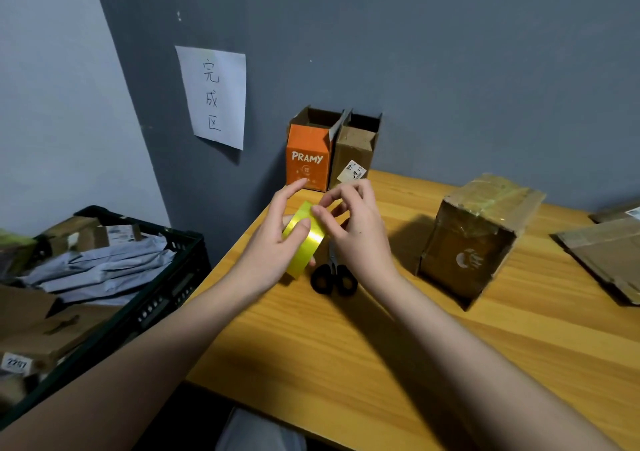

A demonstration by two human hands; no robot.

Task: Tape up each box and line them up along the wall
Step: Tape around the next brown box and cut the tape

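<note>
Left grip: the left hand (pixel 277 239) curls round a shiny yellow tape roll (pixel 304 242), held above the wooden bench (pixel 381 346).
Right grip: the right hand (pixel 353 222) pinches at the roll's upper edge, apparently picking for the tape end.
Boxes: a tape-wrapped brown cardboard box (pixel 478 239) lies right; an open orange carton (pixel 310 152) stands against the grey wall (pixel 450 69).
Technique: likely best to lift the end with a fingernail and peel slowly.
Nearby: black-handled scissors (pixel 334 277) under the hands.

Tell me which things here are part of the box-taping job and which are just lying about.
Part of the job:
yellow tape roll, gripped by the left hand, picked at by the right hand
scissors
taped box
orange PRAMY box and brown box, open by the wall
flattened cardboard

Lying about:
black crate of packages
paper sign
</note>
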